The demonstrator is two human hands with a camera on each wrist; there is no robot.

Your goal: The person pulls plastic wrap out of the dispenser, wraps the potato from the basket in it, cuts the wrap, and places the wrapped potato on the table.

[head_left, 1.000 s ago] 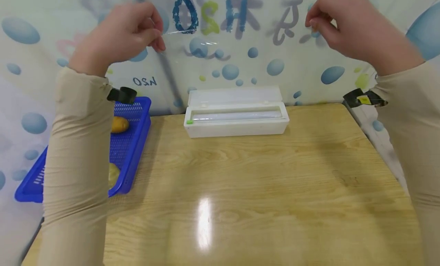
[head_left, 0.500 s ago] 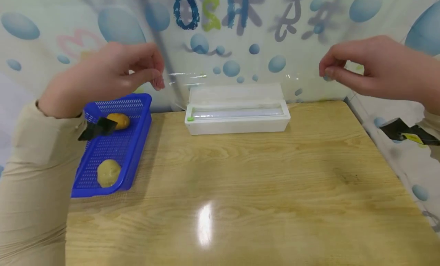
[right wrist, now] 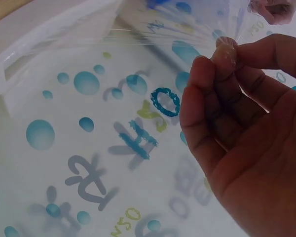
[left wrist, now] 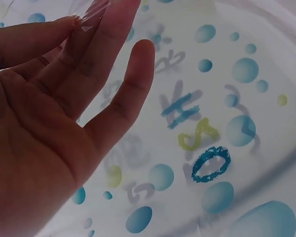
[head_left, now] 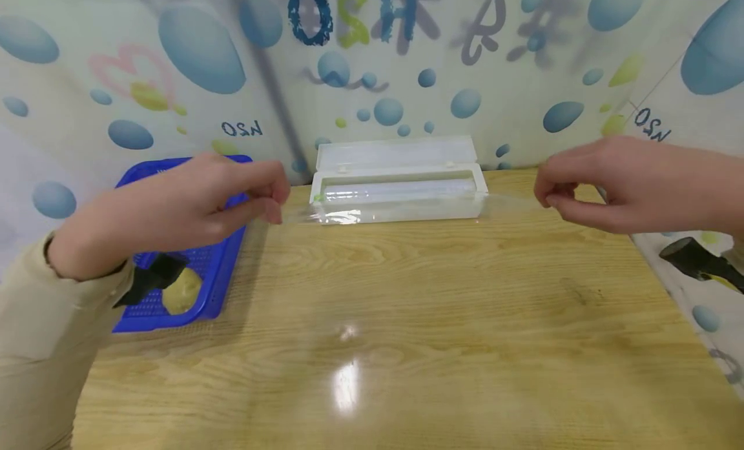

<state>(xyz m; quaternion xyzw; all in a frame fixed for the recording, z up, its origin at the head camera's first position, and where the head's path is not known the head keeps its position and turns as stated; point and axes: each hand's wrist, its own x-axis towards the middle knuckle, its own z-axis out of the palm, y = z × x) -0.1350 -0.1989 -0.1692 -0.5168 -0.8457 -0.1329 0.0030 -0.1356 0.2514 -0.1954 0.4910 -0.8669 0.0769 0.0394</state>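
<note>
The left hand [head_left: 180, 211] and the right hand [head_left: 633, 186] are raised over the desk [head_left: 442, 308], well apart, with clear film [head_left: 349, 216] stretched between them. On each, the thumb and fingertips are closed together on the film; in the left wrist view the little finger stands away from that pinch, and in the right wrist view folds of film fan out from the fingertips. From the head, the film crosses in front of the white box [head_left: 401, 171], with glare near its left end. The box sits at the far edge of the desk, its lid [head_left: 398, 154] tipped back and a pale roll [head_left: 401, 189] lying inside; whether the film joins the roll I cannot tell. Partly beneath the left arm is a blue basket [head_left: 223, 279] holding a potato [head_left: 185, 288]. A sheet [head_left: 372, 95] printed with blue spots and letters stands behind.
</note>
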